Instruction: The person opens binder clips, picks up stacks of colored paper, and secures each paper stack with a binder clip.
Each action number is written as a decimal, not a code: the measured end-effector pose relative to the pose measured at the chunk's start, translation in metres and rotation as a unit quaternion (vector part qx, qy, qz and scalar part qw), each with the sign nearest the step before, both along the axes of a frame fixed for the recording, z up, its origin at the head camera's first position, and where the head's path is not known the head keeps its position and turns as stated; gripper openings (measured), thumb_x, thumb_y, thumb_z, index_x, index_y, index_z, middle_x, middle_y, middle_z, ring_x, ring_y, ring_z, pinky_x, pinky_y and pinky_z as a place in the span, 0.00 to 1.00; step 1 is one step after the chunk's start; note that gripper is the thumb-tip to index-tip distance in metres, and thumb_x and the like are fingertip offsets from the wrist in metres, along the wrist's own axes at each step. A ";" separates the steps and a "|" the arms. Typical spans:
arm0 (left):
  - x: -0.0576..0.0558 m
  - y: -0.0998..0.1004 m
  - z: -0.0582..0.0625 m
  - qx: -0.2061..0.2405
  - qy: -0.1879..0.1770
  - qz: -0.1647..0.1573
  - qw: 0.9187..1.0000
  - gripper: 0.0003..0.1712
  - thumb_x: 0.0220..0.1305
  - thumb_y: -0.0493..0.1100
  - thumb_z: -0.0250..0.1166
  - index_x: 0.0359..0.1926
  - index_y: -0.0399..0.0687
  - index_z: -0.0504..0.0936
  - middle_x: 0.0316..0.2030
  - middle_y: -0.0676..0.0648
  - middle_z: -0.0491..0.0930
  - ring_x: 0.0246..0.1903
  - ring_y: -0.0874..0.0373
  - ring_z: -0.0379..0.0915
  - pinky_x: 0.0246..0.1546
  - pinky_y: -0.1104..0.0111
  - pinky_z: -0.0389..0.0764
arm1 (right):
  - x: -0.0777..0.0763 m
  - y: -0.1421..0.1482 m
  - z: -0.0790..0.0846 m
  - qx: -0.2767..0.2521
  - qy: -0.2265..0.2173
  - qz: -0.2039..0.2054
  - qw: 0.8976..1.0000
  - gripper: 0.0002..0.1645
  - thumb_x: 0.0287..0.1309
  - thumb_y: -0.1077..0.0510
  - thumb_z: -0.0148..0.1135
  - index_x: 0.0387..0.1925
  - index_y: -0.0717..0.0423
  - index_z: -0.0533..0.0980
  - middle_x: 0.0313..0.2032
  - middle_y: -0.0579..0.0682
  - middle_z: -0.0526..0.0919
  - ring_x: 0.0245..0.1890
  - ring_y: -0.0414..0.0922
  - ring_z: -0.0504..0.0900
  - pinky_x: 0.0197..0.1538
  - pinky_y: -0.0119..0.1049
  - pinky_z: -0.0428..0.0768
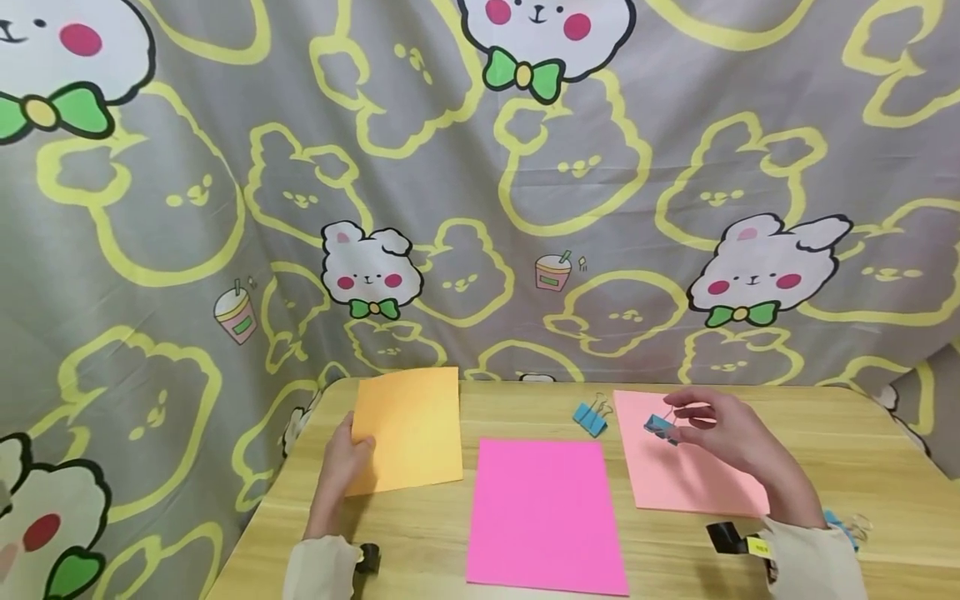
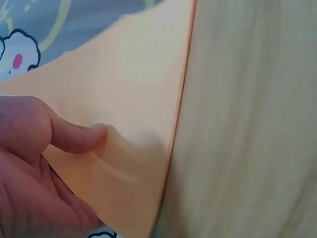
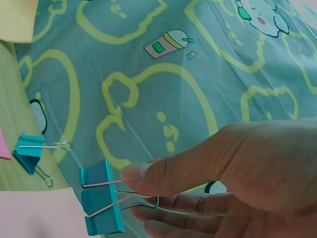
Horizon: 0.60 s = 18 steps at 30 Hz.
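My left hand grips the left edge of a stack of orange paper, thumb on top, with the sheets tilted up off the table. In the left wrist view the thumb presses on the paper's face. Over the light pink paper, my right hand pinches a blue binder clip by its wire handles. The right wrist view shows that binder clip hanging from thumb and fingers, its mouth pointing away from the hand.
Bright pink paper lies at the front middle of the wooden table. A second blue binder clip rests behind it, and more blue clips lie by the right sleeve. A patterned curtain hangs along the back.
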<state>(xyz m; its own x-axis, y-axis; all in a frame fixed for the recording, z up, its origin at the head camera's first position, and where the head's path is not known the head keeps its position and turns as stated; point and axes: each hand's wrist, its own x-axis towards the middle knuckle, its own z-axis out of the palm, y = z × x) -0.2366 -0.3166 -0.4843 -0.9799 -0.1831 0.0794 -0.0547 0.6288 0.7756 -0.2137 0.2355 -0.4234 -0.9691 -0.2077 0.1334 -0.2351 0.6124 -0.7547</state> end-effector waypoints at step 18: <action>0.007 -0.003 0.019 0.219 -0.021 -0.010 0.976 0.20 0.75 0.39 0.61 0.61 0.33 0.70 0.49 0.42 0.82 0.46 0.57 0.79 0.50 0.68 0.79 | -0.002 0.006 -0.002 0.021 0.052 0.016 0.998 0.35 0.52 0.71 0.75 0.62 0.72 0.73 0.52 0.66 0.80 0.52 0.65 0.82 0.52 0.54 0.82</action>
<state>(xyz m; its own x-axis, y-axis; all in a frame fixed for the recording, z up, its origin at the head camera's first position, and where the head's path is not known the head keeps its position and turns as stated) -0.2300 -0.3192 -0.4652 -0.9843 -0.1717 -0.0417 -0.0828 0.2398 0.9673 -0.2159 0.2416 -0.4253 -0.9430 -0.2459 0.2242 -0.3314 0.6337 -0.6990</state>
